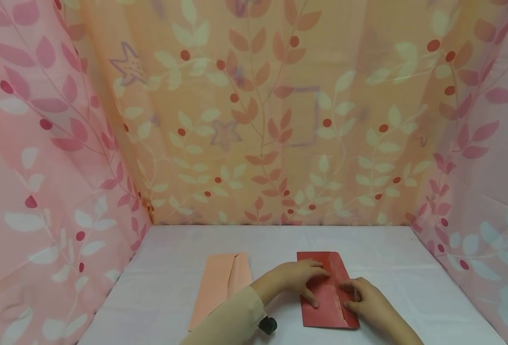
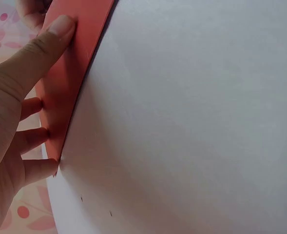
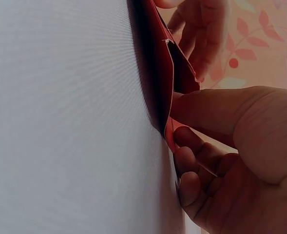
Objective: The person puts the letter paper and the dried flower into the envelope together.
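A red paper envelope [image 1: 328, 297] lies flap side up on the table, its long side running away from me. My left hand [image 1: 303, 277] rests on its left part with fingers spread; in the left wrist view the thumb [image 2: 60, 34] presses its face and the other fingertips touch the paper. At the right edge, my right hand [image 1: 368, 299] pinches the envelope's flap [image 3: 166, 92] between thumb and curled fingers. The right wrist view shows that flap bent away from the body, with a dark gap between.
A peach envelope [image 1: 215, 282] lies to the left, partly covered by my left sleeve [image 1: 232, 314]. A small black object [image 1: 268, 326] sits by the left cuff. Patterned curtains [image 1: 262, 120] enclose the white table [image 1: 392, 254] at the back and both sides.
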Motion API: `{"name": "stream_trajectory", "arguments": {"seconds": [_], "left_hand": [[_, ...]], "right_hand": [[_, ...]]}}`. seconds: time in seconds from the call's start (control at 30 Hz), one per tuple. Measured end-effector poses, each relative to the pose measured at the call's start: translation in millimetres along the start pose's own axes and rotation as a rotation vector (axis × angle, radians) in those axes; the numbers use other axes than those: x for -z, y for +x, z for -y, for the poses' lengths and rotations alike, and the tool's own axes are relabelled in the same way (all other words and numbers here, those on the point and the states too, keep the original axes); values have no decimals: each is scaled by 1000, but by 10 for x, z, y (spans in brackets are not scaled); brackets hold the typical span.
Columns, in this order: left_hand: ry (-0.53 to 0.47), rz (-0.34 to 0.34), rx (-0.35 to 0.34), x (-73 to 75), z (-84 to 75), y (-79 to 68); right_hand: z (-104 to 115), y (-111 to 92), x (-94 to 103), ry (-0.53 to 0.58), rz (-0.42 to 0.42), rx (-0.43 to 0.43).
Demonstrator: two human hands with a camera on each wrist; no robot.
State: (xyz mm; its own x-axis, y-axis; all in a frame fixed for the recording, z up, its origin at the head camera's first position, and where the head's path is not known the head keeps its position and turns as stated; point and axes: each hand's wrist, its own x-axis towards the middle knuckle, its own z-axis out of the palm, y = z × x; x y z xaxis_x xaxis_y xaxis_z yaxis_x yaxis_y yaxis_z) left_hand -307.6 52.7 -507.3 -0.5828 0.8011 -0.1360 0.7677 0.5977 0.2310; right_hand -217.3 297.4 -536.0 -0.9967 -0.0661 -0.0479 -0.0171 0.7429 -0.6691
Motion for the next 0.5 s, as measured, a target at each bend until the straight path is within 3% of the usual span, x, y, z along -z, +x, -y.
{"name": "stream_trajectory", "arguments": {"seconds": [0.5], "left_hand": [[59, -97, -36, 34, 30, -220]], "right_hand": [[8, 13, -5, -30, 11, -23]]}}
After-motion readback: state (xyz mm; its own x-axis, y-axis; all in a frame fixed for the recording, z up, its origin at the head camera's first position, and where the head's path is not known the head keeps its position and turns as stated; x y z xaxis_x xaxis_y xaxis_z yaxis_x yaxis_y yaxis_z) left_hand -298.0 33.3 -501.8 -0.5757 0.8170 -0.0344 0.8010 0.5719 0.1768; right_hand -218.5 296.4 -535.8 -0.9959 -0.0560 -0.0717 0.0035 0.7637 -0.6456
